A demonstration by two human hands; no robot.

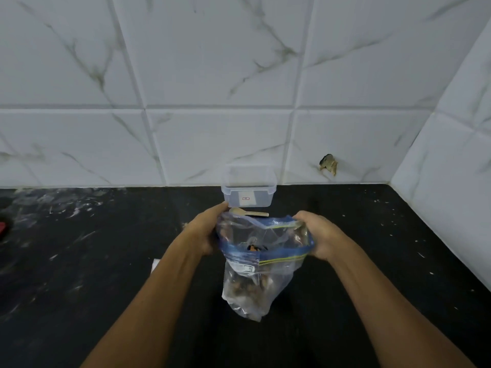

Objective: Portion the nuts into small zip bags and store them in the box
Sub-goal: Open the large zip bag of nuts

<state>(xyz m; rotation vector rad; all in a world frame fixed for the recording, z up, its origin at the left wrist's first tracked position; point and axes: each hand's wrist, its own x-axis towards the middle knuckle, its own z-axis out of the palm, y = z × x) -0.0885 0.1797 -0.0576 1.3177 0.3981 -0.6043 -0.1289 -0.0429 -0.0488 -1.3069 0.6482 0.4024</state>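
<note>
While each hand (pixel 204 235) (pixel 322 236) grips the bag (pixel 255 272) mouth, spread it evenly so the nuts (pixel 244 284) stay low.

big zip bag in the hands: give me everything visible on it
The zip bag is clear, thin, crinkled plastic with a blue zip band and a yellow line along the top. Its mouth is open, spread between the left hand and the right hand, which grip opposite sides of the rim. It hangs upright over the black counter; brownish nuts fill the lower part. A small white label sits under the band. Whether its bottom rests on the counter is unclear.
</note>
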